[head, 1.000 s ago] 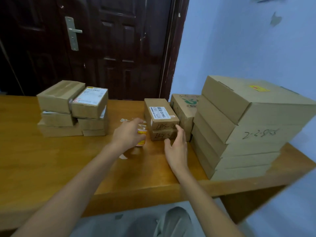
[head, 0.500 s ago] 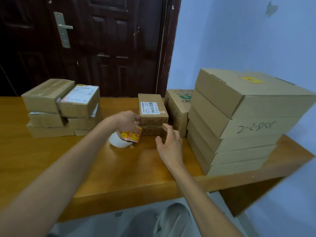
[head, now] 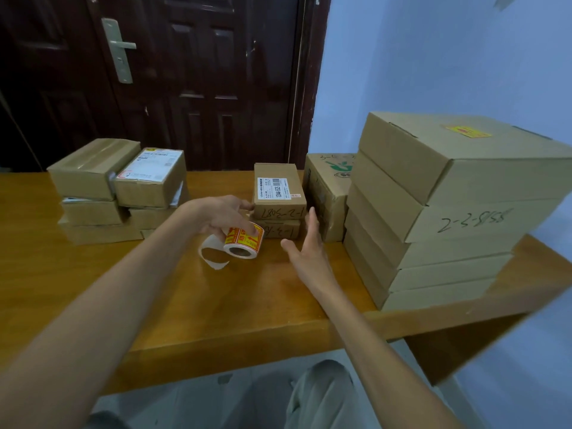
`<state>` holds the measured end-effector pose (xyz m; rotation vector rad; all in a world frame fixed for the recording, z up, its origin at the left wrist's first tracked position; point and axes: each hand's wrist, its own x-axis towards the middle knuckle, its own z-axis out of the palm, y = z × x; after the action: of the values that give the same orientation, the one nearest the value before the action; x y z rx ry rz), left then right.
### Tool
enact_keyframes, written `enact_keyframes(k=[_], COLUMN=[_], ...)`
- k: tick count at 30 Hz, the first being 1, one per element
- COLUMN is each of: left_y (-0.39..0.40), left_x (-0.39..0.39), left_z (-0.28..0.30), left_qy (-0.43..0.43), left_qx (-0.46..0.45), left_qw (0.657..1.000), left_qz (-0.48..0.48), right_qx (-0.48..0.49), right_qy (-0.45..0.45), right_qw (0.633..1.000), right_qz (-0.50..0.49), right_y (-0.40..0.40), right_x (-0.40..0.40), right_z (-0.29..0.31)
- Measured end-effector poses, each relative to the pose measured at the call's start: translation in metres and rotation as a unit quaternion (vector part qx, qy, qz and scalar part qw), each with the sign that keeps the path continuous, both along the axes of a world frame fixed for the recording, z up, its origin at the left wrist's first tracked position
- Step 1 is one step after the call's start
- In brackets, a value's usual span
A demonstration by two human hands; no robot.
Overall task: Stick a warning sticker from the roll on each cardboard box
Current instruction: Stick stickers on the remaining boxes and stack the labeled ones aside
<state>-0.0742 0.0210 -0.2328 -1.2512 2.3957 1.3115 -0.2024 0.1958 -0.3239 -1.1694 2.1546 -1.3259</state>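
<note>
The left hand is holding the sticker roll over the bench, fingers curled on it. The small box is sitting just past it. The right hand, fingers apart, is nearer the box.

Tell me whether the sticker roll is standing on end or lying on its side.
On its side: the sticker roll shows its hollow core toward the camera, with the left hand holding it from above and loose white backing curling off leftward.

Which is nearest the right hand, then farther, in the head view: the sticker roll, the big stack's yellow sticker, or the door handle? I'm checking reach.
From the right hand:
1. sticker roll, just left, held by the left hand.
2. yellow sticker, up right on the tall stack's top box.
3. door handle, far back left.
</note>
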Motion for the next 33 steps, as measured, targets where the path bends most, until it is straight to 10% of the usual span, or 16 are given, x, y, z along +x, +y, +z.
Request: enact_keyframes(k=[8,17,33], left_y=[0.039,0.126,0.153], left_x=[0.036,0.104,0.175], left_z=[0.011,-0.002,0.007], left_qy=[-0.007,0.050,0.106], left_qx=[-0.088,-0.046,-0.046], left_qw=[0.996,0.997,0.992], left_qz=[-0.028,-0.028,0.057], right_qx=[-0.092,-0.215,-0.113], right_qy=[-0.012,-0.222,-0.392], right_qw=[0.996,0.947,0.909], right_qz=[-0.018,-0.087,-0.080], right_y=[0.024,0.068,0.069], right_x=[0.011,0.047,0.061], right_z=[0.004,0.018,0.029])
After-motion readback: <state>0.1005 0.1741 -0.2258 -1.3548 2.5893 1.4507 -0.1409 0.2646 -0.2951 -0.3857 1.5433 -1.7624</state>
